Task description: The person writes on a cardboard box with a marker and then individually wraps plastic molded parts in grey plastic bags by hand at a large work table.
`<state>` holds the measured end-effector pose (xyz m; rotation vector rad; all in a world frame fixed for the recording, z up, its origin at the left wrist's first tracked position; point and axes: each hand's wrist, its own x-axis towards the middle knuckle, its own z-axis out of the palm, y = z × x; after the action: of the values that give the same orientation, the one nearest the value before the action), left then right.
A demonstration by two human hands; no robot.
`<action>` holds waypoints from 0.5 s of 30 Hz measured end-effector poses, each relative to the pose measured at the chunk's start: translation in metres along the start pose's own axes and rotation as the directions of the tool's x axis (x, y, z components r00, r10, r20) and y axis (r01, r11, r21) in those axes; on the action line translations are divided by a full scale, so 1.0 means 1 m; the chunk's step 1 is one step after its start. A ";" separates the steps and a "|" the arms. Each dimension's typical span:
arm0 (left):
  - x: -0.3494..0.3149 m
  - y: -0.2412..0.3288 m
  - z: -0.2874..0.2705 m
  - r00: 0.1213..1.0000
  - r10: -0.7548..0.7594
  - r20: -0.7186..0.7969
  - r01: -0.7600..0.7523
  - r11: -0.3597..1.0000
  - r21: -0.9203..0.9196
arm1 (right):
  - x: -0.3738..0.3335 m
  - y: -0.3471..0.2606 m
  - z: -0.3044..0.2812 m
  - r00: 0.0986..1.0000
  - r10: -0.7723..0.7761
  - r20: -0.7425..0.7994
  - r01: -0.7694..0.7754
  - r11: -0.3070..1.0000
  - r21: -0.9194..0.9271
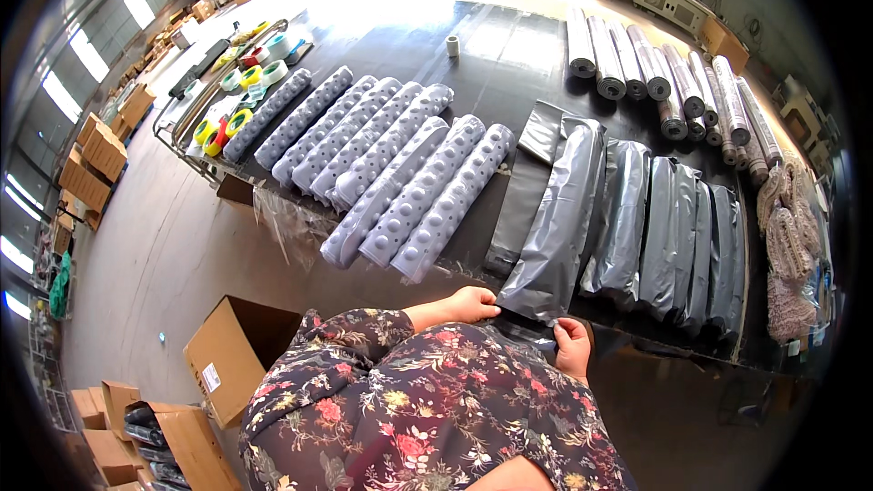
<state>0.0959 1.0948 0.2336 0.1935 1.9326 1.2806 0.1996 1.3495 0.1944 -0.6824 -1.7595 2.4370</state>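
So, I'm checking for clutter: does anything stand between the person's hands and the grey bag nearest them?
Nothing visible does. The left hand and right hand already grip the near end of the grey bag. The bumpy rolls lie to its left and other grey bags to its right.

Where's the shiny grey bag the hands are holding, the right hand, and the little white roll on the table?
Shiny grey bag (556, 223): head view, middle of its upper side.
Right hand (573, 345): head view, back of the hand.
Little white roll (453, 48): head view, its side.
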 end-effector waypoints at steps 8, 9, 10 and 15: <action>0.001 -0.008 0.001 0.997 0.015 0.075 -0.013 1.000 -0.028 | 0.002 -0.012 -0.003 0.874 -0.471 0.118 0.404 0.570 -0.716; 0.000 -0.011 0.001 0.998 0.017 0.065 -0.025 0.993 0.113 | -0.006 -0.041 0.025 0.712 -0.674 0.197 0.539 0.345 -0.769; 0.001 -0.014 0.003 0.997 0.047 0.059 -0.051 0.996 0.070 | -0.012 -0.065 0.044 0.620 -0.721 0.310 0.613 0.199 -0.765; -0.010 0.005 0.007 0.996 0.039 0.075 -0.040 0.999 0.015 | 0.000 -0.083 0.088 0.464 -0.452 0.761 0.874 0.095 -0.477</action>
<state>0.1055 1.0968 0.2414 0.2847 1.8846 1.2662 0.1491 1.3003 0.2924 0.7706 -2.5558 0.9083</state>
